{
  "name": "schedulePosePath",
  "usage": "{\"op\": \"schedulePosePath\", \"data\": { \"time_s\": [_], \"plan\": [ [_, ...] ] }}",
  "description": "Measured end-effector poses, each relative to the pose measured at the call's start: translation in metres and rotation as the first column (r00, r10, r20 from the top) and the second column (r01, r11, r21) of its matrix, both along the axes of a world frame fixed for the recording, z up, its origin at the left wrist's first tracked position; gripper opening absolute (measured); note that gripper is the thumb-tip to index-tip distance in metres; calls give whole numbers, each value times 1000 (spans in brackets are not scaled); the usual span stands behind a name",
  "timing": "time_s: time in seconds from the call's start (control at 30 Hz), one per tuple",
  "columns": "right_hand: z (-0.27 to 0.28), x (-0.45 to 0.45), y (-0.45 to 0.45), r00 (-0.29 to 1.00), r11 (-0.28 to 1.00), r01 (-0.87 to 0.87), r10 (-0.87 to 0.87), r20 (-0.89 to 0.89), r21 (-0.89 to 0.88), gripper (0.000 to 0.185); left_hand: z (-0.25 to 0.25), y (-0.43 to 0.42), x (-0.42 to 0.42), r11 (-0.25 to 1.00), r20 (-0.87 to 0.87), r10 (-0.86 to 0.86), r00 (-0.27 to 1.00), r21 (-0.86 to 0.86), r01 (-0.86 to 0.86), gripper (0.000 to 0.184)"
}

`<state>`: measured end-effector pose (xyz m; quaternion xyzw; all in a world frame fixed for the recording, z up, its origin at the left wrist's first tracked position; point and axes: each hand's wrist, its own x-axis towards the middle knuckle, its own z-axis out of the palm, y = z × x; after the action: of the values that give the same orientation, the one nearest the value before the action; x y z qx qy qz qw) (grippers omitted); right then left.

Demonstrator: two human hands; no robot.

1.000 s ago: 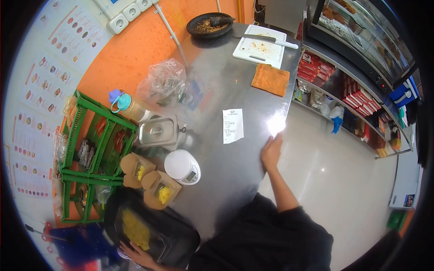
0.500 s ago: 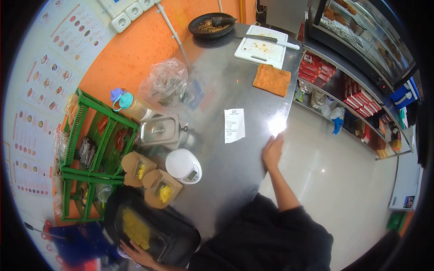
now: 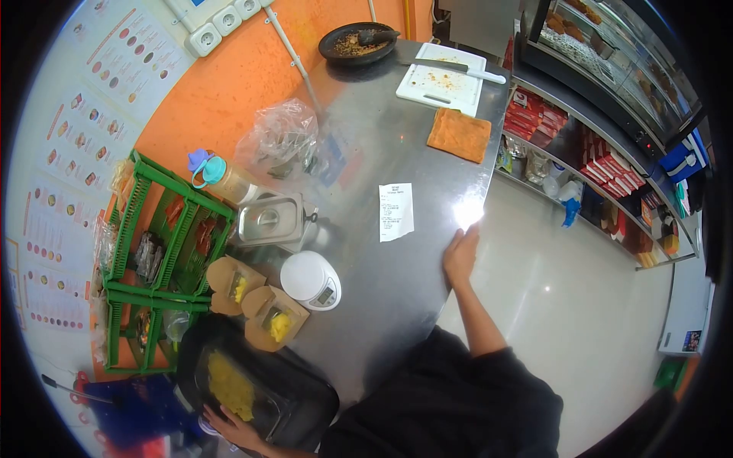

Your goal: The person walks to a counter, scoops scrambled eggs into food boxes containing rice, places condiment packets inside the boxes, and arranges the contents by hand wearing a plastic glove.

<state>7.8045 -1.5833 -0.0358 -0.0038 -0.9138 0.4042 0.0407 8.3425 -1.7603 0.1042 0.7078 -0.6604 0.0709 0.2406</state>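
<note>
My right hand (image 3: 461, 256) rests on the right edge of the steel table (image 3: 382, 294), holding nothing, its fingers stretched forward. At the lower left, my left hand (image 3: 231, 427) lies with fingers spread over the near rim of a black container (image 3: 305, 412) with yellow food (image 3: 229, 385) under a clear cover. A printed receipt (image 3: 395, 212) lies flat on the table, left of my right hand. Two open cardboard boxes (image 3: 259, 330) with yellow food inside stand beyond the container, beside a white kitchen scale (image 3: 309, 280).
Green baskets (image 3: 156, 294) stand at the left, near a lidded metal container (image 3: 269, 220) and a plastic bag (image 3: 279, 136). Farther back are a stone mortar (image 3: 355, 47), a white cutting board (image 3: 439, 85) with a knife (image 3: 482, 75), and an orange cloth (image 3: 459, 135).
The view has shifted very slightly since the first frame. Both hands and the things on the table keep their places.
</note>
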Motion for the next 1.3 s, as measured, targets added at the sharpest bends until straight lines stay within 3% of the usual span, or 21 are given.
{"op": "schedulePosePath", "data": {
  "time_s": [0.8, 0.9, 1.0, 1.07, 1.3],
  "plan": [
    [2, 0, 0, 999, 1000, 7, -7, 37, 5, 51, -2, -1, 2, 1000, 26, -8, 1000, -11, 8, 52],
    [1, 0, 0, 1000, 1000, 8, -8, 20, 18, 51, -8, -5, 14, 999, 159, -9, 987, -37, 15, 52],
    [3, 0, 0, 1000, 1000, 8, -8, 24, 11, 51, -3, -3, 6, 999, 157, -10, 988, -30, 14, 52],
    [3, 0, 0, 999, 1000, 13, -14, 31, 26, 50, 2, 1, -5, 1000, -12, -9, 1000, 4, 9, 52],
    [0, 0, 0, 1000, 1000, 11, -11, 19, 12, 50, 2, 1, -3, 1000, 4, -16, 1000, -3, 16, 52]
  ]
}}
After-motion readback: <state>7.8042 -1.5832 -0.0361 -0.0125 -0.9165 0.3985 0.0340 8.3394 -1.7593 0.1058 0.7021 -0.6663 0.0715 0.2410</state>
